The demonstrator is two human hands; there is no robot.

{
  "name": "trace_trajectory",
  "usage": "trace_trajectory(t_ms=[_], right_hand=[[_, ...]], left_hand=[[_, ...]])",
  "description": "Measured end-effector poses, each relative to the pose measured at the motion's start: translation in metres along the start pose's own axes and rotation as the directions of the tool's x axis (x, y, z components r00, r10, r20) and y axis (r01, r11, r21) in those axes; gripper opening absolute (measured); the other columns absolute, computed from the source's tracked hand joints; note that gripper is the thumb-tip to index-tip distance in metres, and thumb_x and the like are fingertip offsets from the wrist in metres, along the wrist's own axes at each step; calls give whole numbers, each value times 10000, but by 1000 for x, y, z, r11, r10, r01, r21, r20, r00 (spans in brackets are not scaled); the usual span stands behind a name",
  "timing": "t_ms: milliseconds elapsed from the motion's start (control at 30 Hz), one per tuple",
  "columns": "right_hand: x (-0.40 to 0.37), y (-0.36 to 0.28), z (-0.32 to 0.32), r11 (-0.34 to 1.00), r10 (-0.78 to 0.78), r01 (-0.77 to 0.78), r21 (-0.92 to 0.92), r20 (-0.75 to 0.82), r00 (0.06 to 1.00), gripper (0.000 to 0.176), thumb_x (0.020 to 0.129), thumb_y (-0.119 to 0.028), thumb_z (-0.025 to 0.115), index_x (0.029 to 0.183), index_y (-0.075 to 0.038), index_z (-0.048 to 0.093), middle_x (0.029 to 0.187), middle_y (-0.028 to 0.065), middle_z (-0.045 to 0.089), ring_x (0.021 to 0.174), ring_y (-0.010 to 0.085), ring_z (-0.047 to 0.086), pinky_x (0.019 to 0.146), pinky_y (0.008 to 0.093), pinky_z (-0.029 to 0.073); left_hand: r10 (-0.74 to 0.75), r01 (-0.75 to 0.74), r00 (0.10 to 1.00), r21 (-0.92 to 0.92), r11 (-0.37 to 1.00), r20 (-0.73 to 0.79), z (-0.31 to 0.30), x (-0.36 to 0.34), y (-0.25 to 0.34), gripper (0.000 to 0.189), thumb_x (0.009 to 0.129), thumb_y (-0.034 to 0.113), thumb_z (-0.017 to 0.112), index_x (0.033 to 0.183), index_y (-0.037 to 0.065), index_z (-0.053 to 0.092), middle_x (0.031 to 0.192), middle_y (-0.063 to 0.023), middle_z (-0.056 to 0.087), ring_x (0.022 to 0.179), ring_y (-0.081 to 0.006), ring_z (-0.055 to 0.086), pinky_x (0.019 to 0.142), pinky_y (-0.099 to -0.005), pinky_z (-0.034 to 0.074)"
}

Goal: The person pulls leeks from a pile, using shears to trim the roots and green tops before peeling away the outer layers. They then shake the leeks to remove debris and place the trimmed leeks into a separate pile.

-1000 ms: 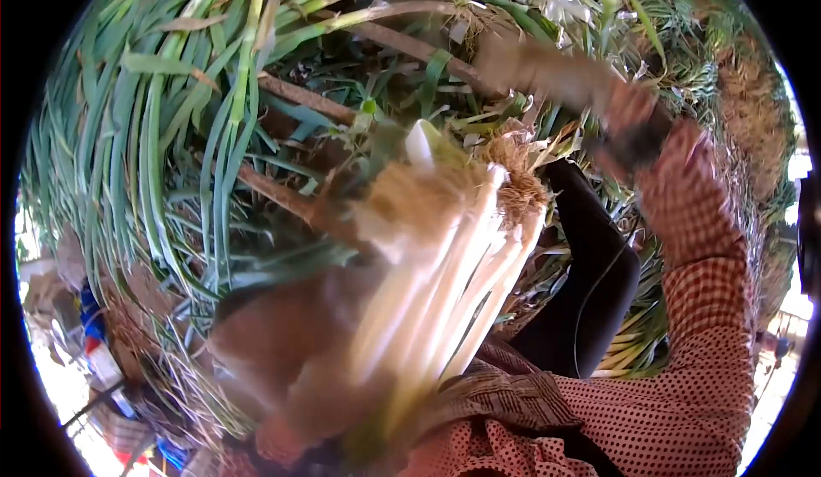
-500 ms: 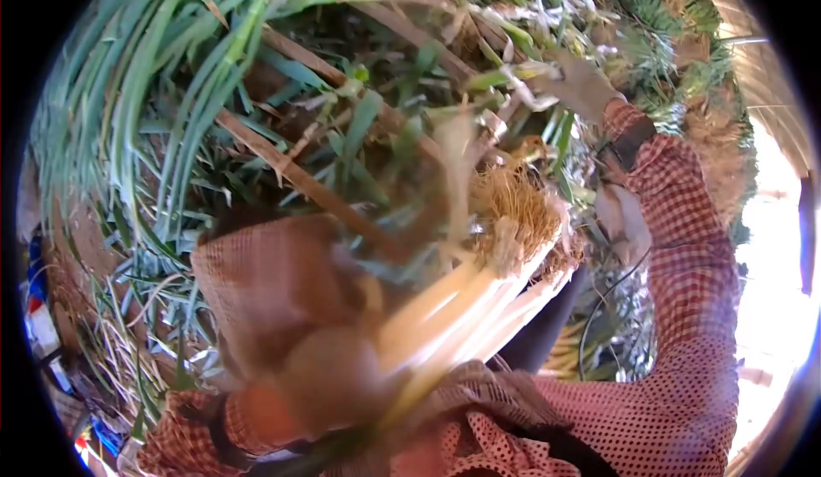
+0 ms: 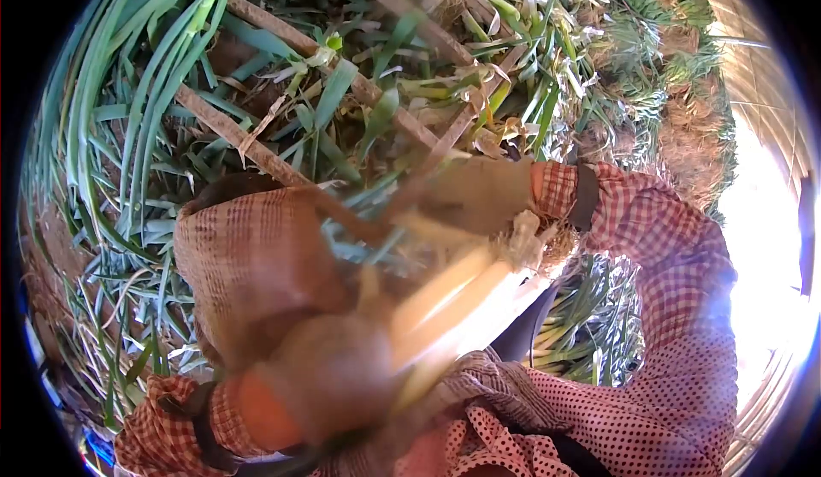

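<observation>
A bundle of thick green onions lies slanted across my lap, its pale stalks catching the light and its roots toward the upper right. My left hand, gloved and blurred, is closed around the lower part of the bundle. Just above the root end, my gloved right hand reaches leftward over the stalks. Its fingertips are smeared by motion close to a pale stalk, and I cannot tell whether they grip it.
Wooden sticks cross in front of me over loose leaves and trimmings. Long green onion leaves spread at the left. Coarse woven cloth covers my knee. More bundled green onions lie beyond my right arm, with others piled along the right side.
My right hand has come back from the leaf litter at the upper right to the root end of the bundle. My left hand stays on the stalks.
</observation>
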State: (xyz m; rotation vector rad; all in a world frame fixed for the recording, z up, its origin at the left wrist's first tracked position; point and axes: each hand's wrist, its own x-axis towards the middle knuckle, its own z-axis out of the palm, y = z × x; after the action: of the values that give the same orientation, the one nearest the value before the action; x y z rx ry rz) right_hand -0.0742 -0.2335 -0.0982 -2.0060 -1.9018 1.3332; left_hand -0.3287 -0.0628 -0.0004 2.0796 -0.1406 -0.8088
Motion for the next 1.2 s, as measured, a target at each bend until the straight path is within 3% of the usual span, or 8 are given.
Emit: trace_trajectory(t_ms=[133,200,300,400,533,700,967,1200], right_hand=[[-18,22,-66,743,658,-652,147,-336,674,305,979,-339,545,1024,-71,684,884,175,714,856,309,709,761,419,562],[-29,91,-26,791,307,-557,-253,-623,719,148,996,-191,560,1013,-85,662,868,103,709,757,244,706,662,368,565],[-65,143,-14,564,189,-603,-564,-623,759,265,979,-314,616,1040,-61,665,804,121,703,736,222,704,636,358,564],[-74,104,-44,474,862,-880,10,-210,462,340,1012,-355,564,1032,-37,684,853,141,710,752,209,697,642,381,558],[-82,68,-17,800,595,-600,15,111,796,387,987,-392,581,1066,-25,673,897,165,701,800,234,692,682,392,551],[-46,47,2,900,434,-436,-19,-62,899,460,955,-439,602,1109,-9,658,951,196,691,860,264,686,732,406,543],[-22,116,-25,720,538,-690,-70,-571,619,596,904,-514,637,1177,16,636,1039,245,674,956,313,676,811,428,529],[-178,149,-216,700,307,-713,33,-916,259,725,859,-580,666,1237,38,616,1115,287,659,1039,356,668,881,447,517]], left_hand=[[133,-128,989,62,990,-72,8,-4,-14,504,907,369,634,1083,-74,469,681,-248,652,629,-420,682,610,-486,559],[103,-102,995,69,992,-11,9,-6,-10,419,928,353,619,1061,-34,527,712,-206,636,653,-364,675,614,-443,561],[3,-9,998,98,995,64,-10,-7,3,334,935,323,624,1043,9,588,779,-158,629,696,-297,674,609,-390,561],[-14,14,1000,-23,1000,20,-1,-16,2,519,861,337,693,1115,-52,462,761,-219,664,672,-380,697,589,-456,548],[39,-39,999,9,999,-15,-1,-12,1,550,829,324,732,1139,-57,486,781,-228,664,678,-382,695,580,-451,542],[83,-63,987,146,987,-135,-1,2,-5,560,823,327,737,1149,-63,501,774,-231,662,672,-388,691,581,-455,542],[16,42,969,229,973,-246,-2,2,-12,563,822,327,735,1160,-65,511,776,-235,662,669,-397,686,585,-462,543],[76,89,933,431,898,-352,16,-27,-23,567,822,328,732,1169,-67,520,777,-238,663,667,-405,683,589,-467,543]])
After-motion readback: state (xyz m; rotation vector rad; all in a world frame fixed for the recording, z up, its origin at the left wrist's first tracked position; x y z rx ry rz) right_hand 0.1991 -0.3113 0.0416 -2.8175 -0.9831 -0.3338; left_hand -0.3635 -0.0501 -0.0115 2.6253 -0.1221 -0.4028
